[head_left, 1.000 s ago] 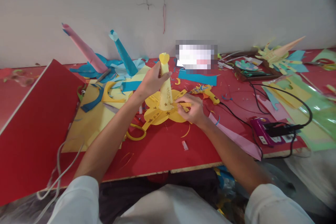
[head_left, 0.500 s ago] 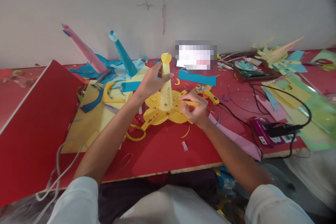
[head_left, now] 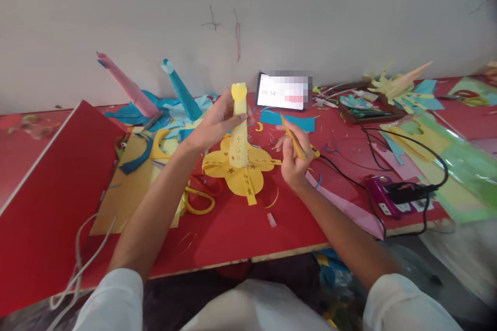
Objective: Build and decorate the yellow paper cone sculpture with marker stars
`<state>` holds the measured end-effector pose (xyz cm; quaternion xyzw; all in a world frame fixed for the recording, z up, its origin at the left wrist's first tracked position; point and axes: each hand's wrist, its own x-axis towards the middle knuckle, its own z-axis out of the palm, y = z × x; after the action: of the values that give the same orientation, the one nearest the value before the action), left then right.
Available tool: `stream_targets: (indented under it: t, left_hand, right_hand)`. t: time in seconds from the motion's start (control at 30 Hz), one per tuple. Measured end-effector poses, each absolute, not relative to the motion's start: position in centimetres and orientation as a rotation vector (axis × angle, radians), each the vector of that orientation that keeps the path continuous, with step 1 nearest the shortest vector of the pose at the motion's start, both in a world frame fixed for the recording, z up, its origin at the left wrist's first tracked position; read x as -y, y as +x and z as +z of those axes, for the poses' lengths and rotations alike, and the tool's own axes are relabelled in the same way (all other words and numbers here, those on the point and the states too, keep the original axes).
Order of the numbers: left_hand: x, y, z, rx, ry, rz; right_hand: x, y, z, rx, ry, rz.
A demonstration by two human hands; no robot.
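A yellow paper tube [head_left: 238, 139] with a rounded yellow piece at its top stands on a yellow flower-shaped paper base [head_left: 243, 182]. Writing and brown stars mark both. My left hand [head_left: 222, 118] is closed around the tube's upper part. Right of the base, my right hand [head_left: 295, 158] grips a yellow-brown pen [head_left: 294, 138], raised off the paper with its tip pointing up and to the left.
Yellow-handled scissors [head_left: 200, 201] lie left of the base. Blue [head_left: 181, 88] and pink [head_left: 130, 85] paper tubes stand behind. A phone [head_left: 272, 91] leans near the wall. Cables and a purple power box [head_left: 384, 199] are at right; a red board [head_left: 58, 196] is at left.
The yellow base has turned, and one strip now points toward me. My right hand has lifted the pen away from the base. The whole view has shifted slightly.
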<state>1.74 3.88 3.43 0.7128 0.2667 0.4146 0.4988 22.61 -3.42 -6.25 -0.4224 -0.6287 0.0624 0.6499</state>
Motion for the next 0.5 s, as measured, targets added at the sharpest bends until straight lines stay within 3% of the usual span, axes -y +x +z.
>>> stream_targets:
  t: [0.2, 0.5]
  left_hand:
    - [-3.7, 3.1, 2.5, -0.716, 1.614, 1.22]
    - [-0.8, 2.6, 6.7, -0.68, 1.677, 1.35]
  right_hand:
    - [3.6, 22.6, -5.5, 1.447, -0.918, 0.043]
    - [3.2, 23.6, -6.4, 1.423, -0.956, 0.112]
